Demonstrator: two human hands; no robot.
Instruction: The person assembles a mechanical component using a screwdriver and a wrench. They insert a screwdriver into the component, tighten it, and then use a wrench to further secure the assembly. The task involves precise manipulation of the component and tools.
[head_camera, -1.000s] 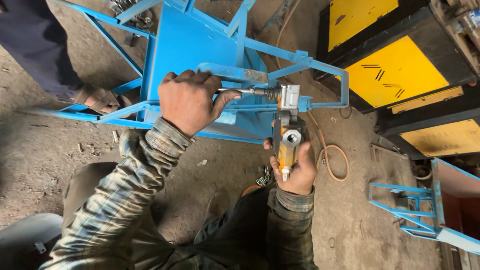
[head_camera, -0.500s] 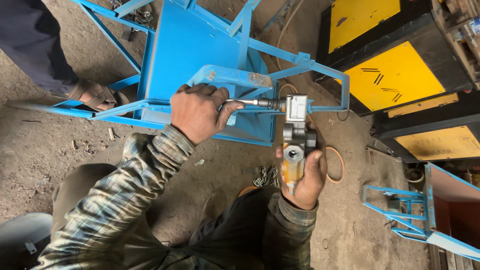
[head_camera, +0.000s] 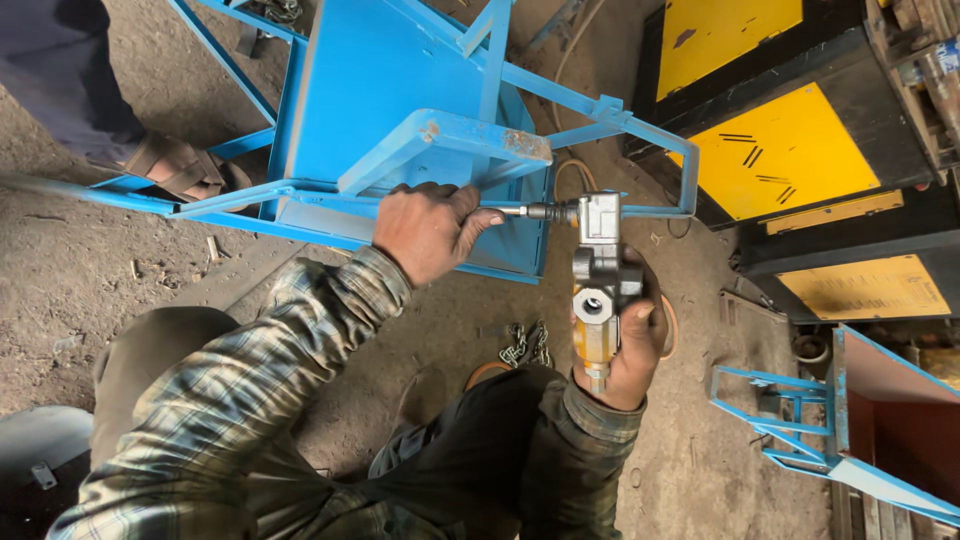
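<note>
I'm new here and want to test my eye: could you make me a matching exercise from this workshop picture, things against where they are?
Things:
1. Left hand
2. Right hand
3. Chain
4. Yellow panels

Places:
A. lying on the dirt floor
B. resting on the blue metal frame
C. at the upper right
D. wrapped around the power tool

Pairs: 1-B, 2-D, 3-A, 4-C

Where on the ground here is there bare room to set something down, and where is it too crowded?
Bare dirt lies left of the left hand, between the blue frame and the plaid sleeve. Another patch lies between the right hand and the small blue frame. By the chain, the tool and the yellow panels it is crowded.
</note>
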